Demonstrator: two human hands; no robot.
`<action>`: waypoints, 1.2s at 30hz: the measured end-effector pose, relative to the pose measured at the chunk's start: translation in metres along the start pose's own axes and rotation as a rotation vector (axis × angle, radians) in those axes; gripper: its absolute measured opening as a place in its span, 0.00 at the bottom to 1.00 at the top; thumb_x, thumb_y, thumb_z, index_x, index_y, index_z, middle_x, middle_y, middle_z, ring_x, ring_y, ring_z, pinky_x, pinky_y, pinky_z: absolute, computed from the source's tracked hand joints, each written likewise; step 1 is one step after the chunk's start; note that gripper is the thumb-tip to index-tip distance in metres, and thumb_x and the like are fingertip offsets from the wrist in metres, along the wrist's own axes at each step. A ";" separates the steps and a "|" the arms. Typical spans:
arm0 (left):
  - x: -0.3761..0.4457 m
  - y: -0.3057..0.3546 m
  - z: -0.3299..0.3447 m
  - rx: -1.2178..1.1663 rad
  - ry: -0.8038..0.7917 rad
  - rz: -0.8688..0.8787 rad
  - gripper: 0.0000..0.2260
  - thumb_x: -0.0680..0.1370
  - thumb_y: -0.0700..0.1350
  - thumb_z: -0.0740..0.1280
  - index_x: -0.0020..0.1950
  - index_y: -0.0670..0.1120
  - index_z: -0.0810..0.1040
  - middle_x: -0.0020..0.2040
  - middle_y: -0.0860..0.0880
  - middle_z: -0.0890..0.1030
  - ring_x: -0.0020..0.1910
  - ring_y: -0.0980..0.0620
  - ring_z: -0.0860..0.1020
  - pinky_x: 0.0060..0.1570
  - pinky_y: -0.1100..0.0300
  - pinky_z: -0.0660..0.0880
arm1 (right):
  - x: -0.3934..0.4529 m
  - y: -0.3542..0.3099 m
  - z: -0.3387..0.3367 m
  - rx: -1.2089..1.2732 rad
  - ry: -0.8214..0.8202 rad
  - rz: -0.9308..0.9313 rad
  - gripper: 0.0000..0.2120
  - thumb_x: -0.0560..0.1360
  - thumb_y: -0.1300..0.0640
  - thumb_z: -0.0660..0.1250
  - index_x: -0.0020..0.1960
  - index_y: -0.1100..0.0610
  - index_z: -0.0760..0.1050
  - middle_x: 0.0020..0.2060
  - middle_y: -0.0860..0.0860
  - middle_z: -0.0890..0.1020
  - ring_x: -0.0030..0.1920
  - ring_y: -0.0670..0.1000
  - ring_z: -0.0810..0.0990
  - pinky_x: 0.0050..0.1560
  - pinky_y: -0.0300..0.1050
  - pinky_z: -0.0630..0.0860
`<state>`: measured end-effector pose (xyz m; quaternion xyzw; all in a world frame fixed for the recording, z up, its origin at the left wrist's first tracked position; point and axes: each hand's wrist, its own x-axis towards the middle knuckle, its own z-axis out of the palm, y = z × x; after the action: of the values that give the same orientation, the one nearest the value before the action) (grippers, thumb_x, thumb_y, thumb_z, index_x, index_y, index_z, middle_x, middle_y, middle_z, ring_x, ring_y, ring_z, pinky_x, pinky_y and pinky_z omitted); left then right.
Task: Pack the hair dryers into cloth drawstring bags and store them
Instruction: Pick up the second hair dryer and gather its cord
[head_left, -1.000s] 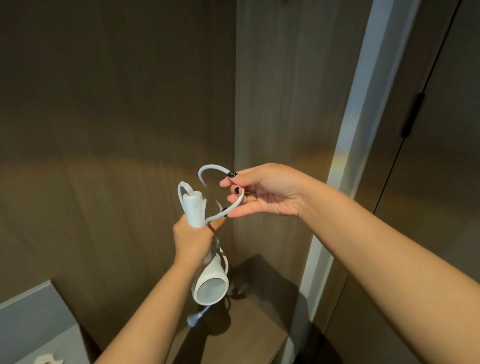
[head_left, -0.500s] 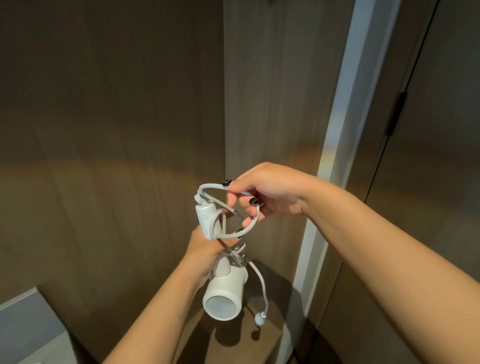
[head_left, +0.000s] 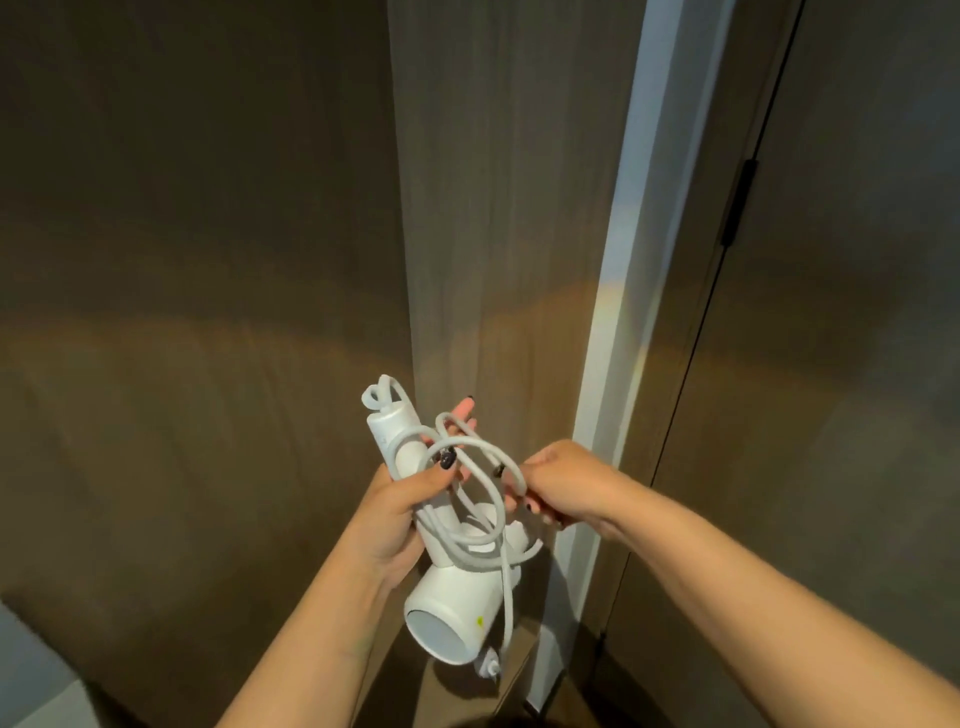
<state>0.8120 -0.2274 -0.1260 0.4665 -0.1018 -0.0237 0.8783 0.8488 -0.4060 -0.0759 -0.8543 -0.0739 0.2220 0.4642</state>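
Observation:
A white hair dryer (head_left: 453, 616) hangs nozzle-down in front of me, its handle pointing up. My left hand (head_left: 402, 512) grips the handle, thumb pressed over cord loops. The white cord (head_left: 475, 467) is wound in loops around the handle and body. My right hand (head_left: 563, 486) pinches a cord loop just right of the handle. The plug end (head_left: 491, 667) dangles below the nozzle. No cloth bag is in view.
Dark wood panels form a corner behind the dryer. A pale vertical frame strip (head_left: 631, 312) runs down on the right, with a dark door and its black hinge (head_left: 737, 202) beyond. A wooden shelf surface (head_left: 467, 696) lies below. A grey object (head_left: 31, 675) sits at lower left.
My right hand has swung from above the handle down to its right, laying more cord loops around the dryer. The dangling plug end hangs shorter and closer to the nozzle.

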 end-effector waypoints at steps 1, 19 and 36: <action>0.000 -0.002 0.004 -0.006 -0.028 -0.006 0.42 0.59 0.46 0.82 0.71 0.40 0.71 0.68 0.43 0.76 0.65 0.44 0.76 0.55 0.50 0.78 | 0.000 0.006 0.005 0.021 -0.013 0.016 0.17 0.76 0.58 0.65 0.28 0.55 0.80 0.21 0.48 0.73 0.22 0.45 0.68 0.25 0.36 0.66; -0.007 -0.045 0.017 -0.095 0.818 0.145 0.07 0.73 0.44 0.75 0.48 0.47 0.80 0.36 0.48 0.82 0.36 0.50 0.82 0.47 0.47 0.80 | -0.011 0.132 0.055 0.457 -0.159 0.037 0.08 0.80 0.51 0.62 0.56 0.53 0.75 0.51 0.54 0.82 0.52 0.51 0.81 0.51 0.42 0.78; -0.086 -0.086 -0.009 0.003 1.106 0.182 0.03 0.76 0.43 0.71 0.45 0.48 0.85 0.44 0.44 0.85 0.45 0.44 0.84 0.53 0.42 0.79 | 0.055 0.182 0.065 0.983 -0.039 0.362 0.06 0.79 0.64 0.60 0.44 0.59 0.72 0.43 0.54 0.76 0.42 0.52 0.77 0.55 0.52 0.77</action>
<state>0.7341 -0.2566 -0.2157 0.4000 0.3342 0.3003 0.7988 0.8543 -0.4402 -0.2741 -0.5304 0.1792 0.3228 0.7631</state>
